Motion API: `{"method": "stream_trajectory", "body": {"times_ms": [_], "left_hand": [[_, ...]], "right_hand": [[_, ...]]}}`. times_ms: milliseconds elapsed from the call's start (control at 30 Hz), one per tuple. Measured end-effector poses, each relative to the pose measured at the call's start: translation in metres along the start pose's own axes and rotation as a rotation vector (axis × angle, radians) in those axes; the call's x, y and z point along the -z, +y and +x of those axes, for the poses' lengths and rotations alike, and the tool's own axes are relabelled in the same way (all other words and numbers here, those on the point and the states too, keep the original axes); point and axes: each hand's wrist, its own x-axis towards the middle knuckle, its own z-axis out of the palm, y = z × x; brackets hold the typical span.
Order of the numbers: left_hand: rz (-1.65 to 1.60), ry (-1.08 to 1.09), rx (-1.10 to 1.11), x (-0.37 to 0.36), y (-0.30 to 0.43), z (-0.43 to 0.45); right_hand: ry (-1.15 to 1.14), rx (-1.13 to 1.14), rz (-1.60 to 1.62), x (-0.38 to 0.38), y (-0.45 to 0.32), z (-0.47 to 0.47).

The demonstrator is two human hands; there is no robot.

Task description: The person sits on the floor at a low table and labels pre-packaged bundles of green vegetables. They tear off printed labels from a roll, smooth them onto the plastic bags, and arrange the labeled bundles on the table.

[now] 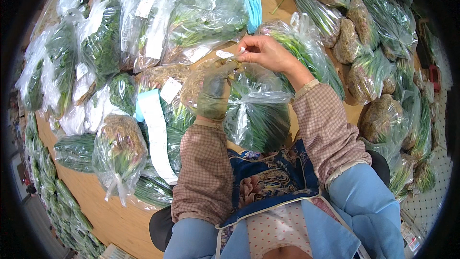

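Both my hands meet above a clear plastic bag of green onions [257, 122], tied at its neck. My right hand [267, 53] is bare and pinches a small white paper piece [242, 49] between thumb and fingers. My left hand [215, 91] wears a stained grey-green glove, its fingertips bent close to the right fingers. A white label [224, 54] sticks out just beyond the gloved fingertips; which hand holds it is unclear. Whatever the gloved fingers grip is hidden. Bagged roots [192, 88] lie behind the left hand.
A long white paper strip [156, 133] bearing print lies over bagged onions at left. Light-blue plastic strips [253, 7] are at the back. Bagged leafy greens [212, 10] crowd the back left, bagged rooted onions [382, 118] the right. Wooden tabletop [118, 205] shows front left.
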Motion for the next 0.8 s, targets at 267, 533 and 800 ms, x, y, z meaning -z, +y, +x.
{"method": "stream_trajectory", "body": {"times_ms": [267, 533, 800], "left_hand": [[0.859, -0.185, -0.39, 0.013, -0.002, -0.003], [1.108, -0.19, -0.327, -0.001, 0.019, -0.018], [1.282, -0.288, -0.423, 0.004, 0.023, -0.015]], "right_hand": [[-0.082, -0.069, -0.028, 0.01, 0.008, 0.003], [-0.195, -0.098, -0.077, 0.015, 0.015, 0.011], [-0.238, -0.145, 0.144, 0.015, 0.028, 0.015]]}}
